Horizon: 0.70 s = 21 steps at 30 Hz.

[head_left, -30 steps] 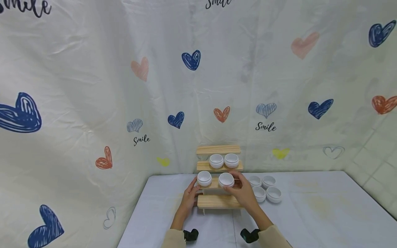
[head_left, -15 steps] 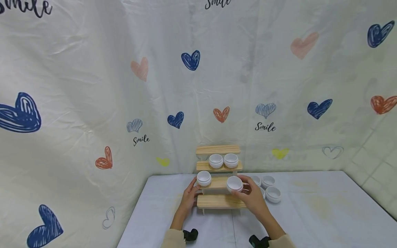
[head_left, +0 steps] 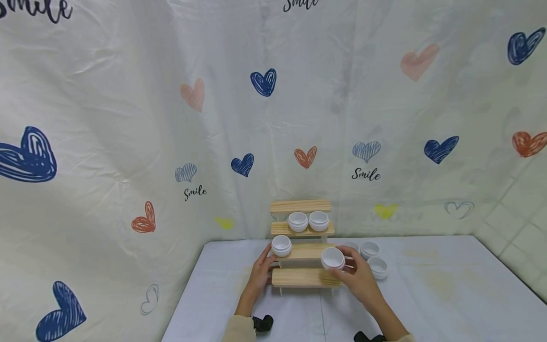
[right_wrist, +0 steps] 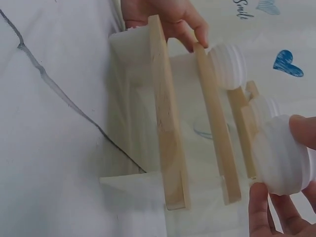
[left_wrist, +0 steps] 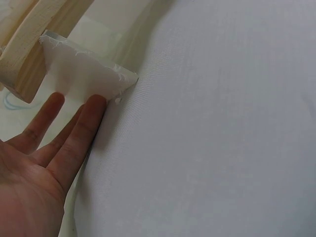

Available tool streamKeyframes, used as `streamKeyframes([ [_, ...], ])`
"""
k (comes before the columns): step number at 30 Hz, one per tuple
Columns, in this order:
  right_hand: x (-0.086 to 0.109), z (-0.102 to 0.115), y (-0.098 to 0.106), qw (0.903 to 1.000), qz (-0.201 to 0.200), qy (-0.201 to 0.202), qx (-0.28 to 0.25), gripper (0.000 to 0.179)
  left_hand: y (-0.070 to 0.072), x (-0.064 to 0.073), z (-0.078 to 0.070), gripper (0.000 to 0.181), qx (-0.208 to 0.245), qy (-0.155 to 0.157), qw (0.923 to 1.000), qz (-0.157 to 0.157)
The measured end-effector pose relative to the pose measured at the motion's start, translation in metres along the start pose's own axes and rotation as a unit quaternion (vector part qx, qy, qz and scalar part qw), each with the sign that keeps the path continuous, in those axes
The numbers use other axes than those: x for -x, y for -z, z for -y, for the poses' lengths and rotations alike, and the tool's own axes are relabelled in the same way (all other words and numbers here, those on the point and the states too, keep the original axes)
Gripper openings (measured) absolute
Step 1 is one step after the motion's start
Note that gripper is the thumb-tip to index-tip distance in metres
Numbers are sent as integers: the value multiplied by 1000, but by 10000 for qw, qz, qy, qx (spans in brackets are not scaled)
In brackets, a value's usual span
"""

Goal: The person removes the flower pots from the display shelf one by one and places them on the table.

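Observation:
A small white ribbed bowl (head_left: 333,259) is held between the thumb and fingers of my right hand (head_left: 361,280), in front of the right end of the stepped wooden stand (head_left: 305,277). In the right wrist view this bowl (right_wrist: 280,155) overlaps the plank ends. My left hand (head_left: 258,280) rests against the stand's left side, its thumb near a second bowl (head_left: 281,246) on the second step. The left wrist view shows extended fingers (left_wrist: 74,143) at the white side panel (left_wrist: 74,69). Two more bowls, a left one (head_left: 297,222) and a right one (head_left: 318,221), sit on the third step.
Several similar bowls (head_left: 378,268) are grouped on the white-covered table (head_left: 436,285) right of the stand, partly hidden by my right hand. A white curtain (head_left: 239,118) with hearts hangs close behind the stand. The stand's top plank (head_left: 300,206) is bare.
My right hand has moved right and toward me, carrying the bowl off the second step's right part. My left hand and the other bowls stay where they were.

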State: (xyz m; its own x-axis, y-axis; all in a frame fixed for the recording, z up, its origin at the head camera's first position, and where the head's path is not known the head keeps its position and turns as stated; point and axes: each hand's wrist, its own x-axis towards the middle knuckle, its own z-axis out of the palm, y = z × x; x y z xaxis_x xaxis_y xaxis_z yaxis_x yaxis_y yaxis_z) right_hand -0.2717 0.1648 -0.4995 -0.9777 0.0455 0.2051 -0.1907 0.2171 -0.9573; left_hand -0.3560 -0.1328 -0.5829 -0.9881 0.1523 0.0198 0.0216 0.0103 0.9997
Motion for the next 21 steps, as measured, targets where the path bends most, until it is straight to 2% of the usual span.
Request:
streamKeyframes([
  [10, 8, -8, 13, 9999, 71, -84, -21, 68, -1, -1, -1, 59, 2, 137, 9999, -56],
  [21, 15, -21, 28, 9990, 27, -353, 277, 71, 0, -1, -1, 59, -54, 38, 10000, -49],
])
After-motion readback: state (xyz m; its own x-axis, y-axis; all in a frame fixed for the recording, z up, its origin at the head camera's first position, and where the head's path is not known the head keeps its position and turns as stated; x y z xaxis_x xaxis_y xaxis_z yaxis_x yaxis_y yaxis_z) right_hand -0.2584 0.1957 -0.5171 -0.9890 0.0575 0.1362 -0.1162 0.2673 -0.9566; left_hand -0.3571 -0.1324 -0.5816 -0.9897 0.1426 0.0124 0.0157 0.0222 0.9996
